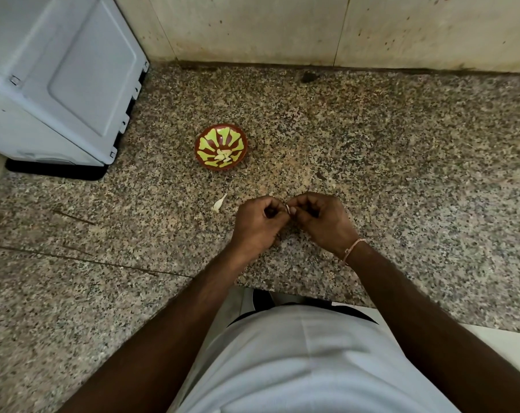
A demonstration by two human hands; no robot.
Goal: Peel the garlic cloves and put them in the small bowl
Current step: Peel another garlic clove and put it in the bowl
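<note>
Garlic clove (pixel 287 208) (pale sliver) pinched between left grip (pixel 260 220) and right grip (pixel 319 217).

From my seat the table (pixel 401 162) reads as polished speckled granite, brown, grey and black, smooth with a dull sheen and a few thin scratch lines on its left part. The small bowl (pixel 221 146) looks like glazed ceramic or painted clay, glossy red-brown with yellow-green markings; I cannot tell which. The peeled cloves (pixel 224 155) inside look smooth and pale. The loose peel (pixel 219 203) on the table looks papery and matt. The appliance (pixel 59 81) at the left is smooth grey-blue plastic with a soft sheen. The wall tiles (pixel 252 28) are matt, cream and stained. The wrist thread (pixel 353 248) looks like cloth cord.
</note>
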